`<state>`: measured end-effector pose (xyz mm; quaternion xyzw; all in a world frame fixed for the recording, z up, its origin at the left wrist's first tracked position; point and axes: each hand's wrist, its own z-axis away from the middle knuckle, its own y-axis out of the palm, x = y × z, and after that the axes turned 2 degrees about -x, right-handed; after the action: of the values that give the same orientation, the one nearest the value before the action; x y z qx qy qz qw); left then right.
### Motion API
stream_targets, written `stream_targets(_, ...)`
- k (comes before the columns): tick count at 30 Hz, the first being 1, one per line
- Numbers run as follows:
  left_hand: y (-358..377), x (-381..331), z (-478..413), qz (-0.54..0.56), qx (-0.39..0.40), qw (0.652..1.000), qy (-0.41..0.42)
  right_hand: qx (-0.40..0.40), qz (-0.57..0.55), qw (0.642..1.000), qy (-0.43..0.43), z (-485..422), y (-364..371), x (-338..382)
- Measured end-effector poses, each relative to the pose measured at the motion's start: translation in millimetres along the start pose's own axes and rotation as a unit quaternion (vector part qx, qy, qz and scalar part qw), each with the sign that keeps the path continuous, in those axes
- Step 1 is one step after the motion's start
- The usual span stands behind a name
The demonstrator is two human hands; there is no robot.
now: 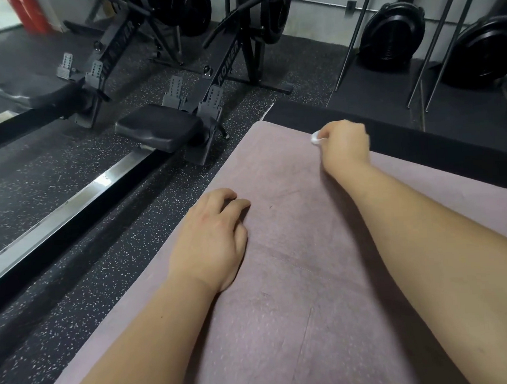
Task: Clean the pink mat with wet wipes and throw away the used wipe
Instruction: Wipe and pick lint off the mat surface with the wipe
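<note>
Pink mat: flat on speckled black rubber floor, far end beside a black mat. Wipe: white, bunched, gripped in right hand at the mat's far end. Left hand: resting on mat, fingers loosely bent, holding nothing. Rowing machines: left, beside mat. White wall behind.

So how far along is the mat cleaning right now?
Mid-wipe. The right hand grips the crumpled white wet wipe at the far edge of the flat pink mat, while the left hand rests on it. How much is already clean can't be told; a dark speck shows near the middle. Binning the wipe is left; no bin is visible.
</note>
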<state>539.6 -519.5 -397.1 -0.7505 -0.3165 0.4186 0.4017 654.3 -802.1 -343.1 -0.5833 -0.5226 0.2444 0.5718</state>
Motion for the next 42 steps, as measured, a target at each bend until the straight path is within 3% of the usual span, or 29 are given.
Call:
stream_targets(2, -0.7, -0.6, 0.0, 0.0, 0.002, 1.0, 0.0, 0.019, -0.048, 0.998, -0.041, 27.1, 2.7, 21.1)
stream_targets(6, -1.2, -1.5, 0.3, 0.003, 0.005, 1.0, 0.001, 0.062, -0.14, 0.967, -0.205, 84.3, 14.7, 62.3)
stream_targets(11, -1.2, -3.0, 1.3, 0.012, -0.013, 1.0, 0.0, 0.089, -0.141, 0.929, -0.331, 106.7, 17.4, 77.7)
stream_targets(16, -0.8, -1.4, 0.9, 0.015, -0.017, 1.0, 0.004, 0.012, -0.048, 0.961, -0.272, 52.8, 20.4, 31.6)
stream_targets(19, 0.0, -1.1, 1.3, 0.016, -0.02, 1.0, 0.003, -0.031, 0.045, 0.992, -0.115, 10.6, 10.6, -9.4)
stream_targets(22, 0.6, -0.4, 1.2, 0.016, -0.021, 1.0, 0.005, -0.013, 0.026, 1.0, 0.006, -7.8, 5.5, -22.9)
stream_targets(24, 0.9, -0.2, 0.5, 0.015, -0.023, 1.0, 0.006, 0.005, -0.005, 1.0, -0.014, 9.7, 5.4, 0.4)
stream_targets(26, 0.7, -0.7, 0.6, 0.015, -0.028, 0.999, 0.01, 0.031, -0.066, 0.992, -0.105, 42.2, 11.7, 34.2)
stream_targets(30, -3.2, -4.2, 2.4, 0.022, -0.062, 0.998, 0.018, 0.084, -0.168, 0.947, -0.262, 102.8, 24.8, 83.3)
stream_targets(34, -5.5, -5.5, 3.0, 0.014, -0.069, 0.997, 0.01, 0.094, -0.172, 0.908, -0.371, 106.1, 24.6, 81.9)
stream_targets(36, -6.0, -5.9, 2.7, 0.016, -0.064, 0.998, 0.004, 0.066, -0.116, 0.925, -0.356, 80.5, 27.6, 76.2)
stream_targets(39, -5.8, -6.2, 3.2, 0.022, -0.057, 0.998, -0.003, 0.04, 0.007, 0.969, -0.243, 37.6, 34.0, 68.0)
stream_targets(42, -6.2, -5.2, 3.3, 0.025, -0.057, 0.998, -0.003, 0.025, -0.009, 0.987, -0.155, 31.1, 38.8, 71.6)
